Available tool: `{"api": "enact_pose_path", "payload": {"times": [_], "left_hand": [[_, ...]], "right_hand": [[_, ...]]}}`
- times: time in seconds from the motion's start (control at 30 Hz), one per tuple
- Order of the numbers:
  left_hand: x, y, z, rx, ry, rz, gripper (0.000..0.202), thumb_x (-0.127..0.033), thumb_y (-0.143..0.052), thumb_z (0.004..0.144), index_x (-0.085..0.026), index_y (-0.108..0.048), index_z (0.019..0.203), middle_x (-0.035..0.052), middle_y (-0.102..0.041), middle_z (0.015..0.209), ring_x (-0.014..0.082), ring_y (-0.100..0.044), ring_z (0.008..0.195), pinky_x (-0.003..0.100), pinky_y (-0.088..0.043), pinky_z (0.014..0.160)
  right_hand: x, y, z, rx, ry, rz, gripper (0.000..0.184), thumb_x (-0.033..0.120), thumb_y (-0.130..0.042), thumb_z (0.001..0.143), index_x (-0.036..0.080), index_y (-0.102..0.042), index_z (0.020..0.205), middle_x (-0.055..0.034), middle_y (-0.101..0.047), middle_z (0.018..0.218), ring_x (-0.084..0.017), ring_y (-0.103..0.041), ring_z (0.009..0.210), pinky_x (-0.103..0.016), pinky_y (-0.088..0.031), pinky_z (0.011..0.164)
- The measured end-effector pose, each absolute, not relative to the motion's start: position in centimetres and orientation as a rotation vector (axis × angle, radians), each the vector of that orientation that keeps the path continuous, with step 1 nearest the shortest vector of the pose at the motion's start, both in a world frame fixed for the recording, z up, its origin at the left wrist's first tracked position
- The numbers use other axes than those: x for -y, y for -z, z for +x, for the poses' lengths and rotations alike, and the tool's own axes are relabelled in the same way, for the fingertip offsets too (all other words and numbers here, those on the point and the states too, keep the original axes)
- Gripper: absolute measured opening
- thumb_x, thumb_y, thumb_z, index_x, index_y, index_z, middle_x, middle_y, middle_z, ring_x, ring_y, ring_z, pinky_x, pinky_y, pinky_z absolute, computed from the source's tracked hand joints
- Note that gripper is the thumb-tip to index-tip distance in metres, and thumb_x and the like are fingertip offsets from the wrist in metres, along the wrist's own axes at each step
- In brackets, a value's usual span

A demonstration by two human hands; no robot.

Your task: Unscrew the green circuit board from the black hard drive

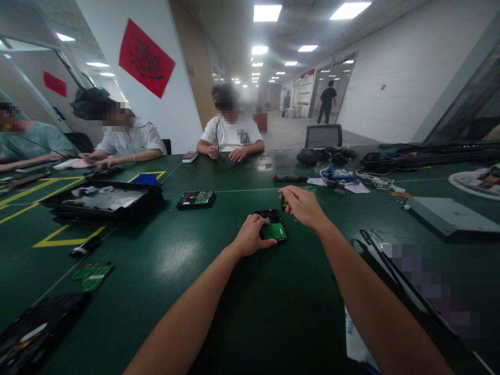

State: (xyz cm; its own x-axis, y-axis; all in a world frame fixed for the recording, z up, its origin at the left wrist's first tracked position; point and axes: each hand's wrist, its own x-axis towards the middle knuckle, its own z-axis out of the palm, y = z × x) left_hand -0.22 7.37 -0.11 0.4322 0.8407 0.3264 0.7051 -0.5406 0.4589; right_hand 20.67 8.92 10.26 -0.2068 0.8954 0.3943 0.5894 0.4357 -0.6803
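A hard drive (275, 231) lies on the green table in front of me, its green circuit board facing up. My left hand (250, 234) grips the drive by its left side, thumb at the near edge and fingers over the far part. Just beyond its right edge, my right hand (304, 205) is closed round a small screwdriver (285, 201) with a yellow and dark handle. The hand hides much of the tool, and I cannot tell whether its tip touches the drive. Tiny screws (295, 220) lie beside the drive.
Another hard drive (196, 199) and a black tray (105, 200) lie to the left, with a loose green circuit board (92, 275) nearer. A dark cylindrical tool (289, 178), cables (336, 174) and a grey metal case (453, 213) are beyond and right. Several people sit across the table.
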Motion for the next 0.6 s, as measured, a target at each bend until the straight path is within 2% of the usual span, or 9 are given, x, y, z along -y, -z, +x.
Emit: {"api": "enact_pose_path", "payload": {"times": [0.07, 0.17, 0.27, 0.4, 0.5, 0.6], "left_hand": [[-7.38, 0.09, -0.23, -1.352, -0.767, 2.424, 0.065, -0.055, -0.082, 0.069, -0.022, -0.063, 0.122, 0.0097, -0.057, 0.115, 0.0313, -0.052, 0.11, 0.046, -0.049, 0.095], [-7.37, 0.03, -0.24, -1.346, -0.764, 2.421, 0.065, -0.055, -0.082, 0.069, -0.023, -0.062, 0.123, 0.0097, -0.057, 0.116, 0.0315, -0.052, 0.111, 0.047, -0.049, 0.095], [-7.36, 0.01, -0.21, -1.334, -0.77, 2.428, 0.065, -0.055, -0.082, 0.07, -0.022, -0.063, 0.122, 0.0102, -0.058, 0.115, 0.0315, -0.052, 0.11, 0.047, -0.049, 0.094], [-7.36, 0.19, -0.16, -1.341, -0.784, 2.444, 0.063, -0.053, -0.082, 0.07, -0.022, -0.063, 0.12, 0.0102, -0.058, 0.115, 0.031, -0.052, 0.11, 0.046, -0.049, 0.095], [-7.39, 0.36, -0.18, -1.345, -0.786, 2.442, 0.062, -0.053, -0.082, 0.07, -0.022, -0.063, 0.12, 0.0101, -0.057, 0.116, 0.031, -0.052, 0.111, 0.046, -0.048, 0.095], [-7.46, 0.42, -0.23, -1.346, -0.783, 2.442, 0.062, -0.054, -0.082, 0.071, -0.022, -0.063, 0.121, 0.0104, -0.057, 0.116, 0.0315, -0.052, 0.111, 0.047, -0.048, 0.095]], "right_hand": [[-8.93, -10.39, 20.77, 1.925, -0.47, -1.246, 0.034, 0.042, -0.043, 0.099, 0.023, -0.071, 0.103, -0.0006, -0.073, 0.081, -0.015, -0.064, 0.063, -0.028, -0.044, 0.066], [-8.89, -10.48, 20.85, 1.932, -0.346, -1.245, 0.028, 0.041, -0.051, 0.094, 0.022, -0.071, 0.092, -0.0013, -0.073, 0.084, -0.017, -0.064, 0.073, -0.028, -0.043, 0.069], [-8.76, -10.51, 20.8, 1.912, -0.336, -1.261, 0.023, 0.038, -0.054, 0.091, 0.021, -0.07, 0.087, -0.0013, -0.073, 0.082, -0.016, -0.061, 0.07, -0.028, -0.043, 0.067], [-8.65, -10.46, 20.69, 1.931, -0.489, -1.205, 0.026, 0.041, -0.052, 0.093, 0.022, -0.071, 0.092, -0.0012, -0.072, 0.082, -0.014, -0.06, 0.061, -0.028, -0.044, 0.062], [-8.78, -10.28, 20.67, 1.921, -0.58, -1.189, 0.035, 0.047, -0.047, 0.097, 0.022, -0.071, 0.095, -0.0005, -0.069, 0.073, -0.014, -0.061, 0.057, -0.028, -0.045, 0.06], [-9.0, -10.13, 20.71, 1.894, -0.663, -1.198, 0.038, 0.046, -0.041, 0.1, 0.023, -0.07, 0.108, 0.0006, -0.065, 0.065, -0.015, -0.063, 0.057, -0.027, -0.046, 0.059]]}}
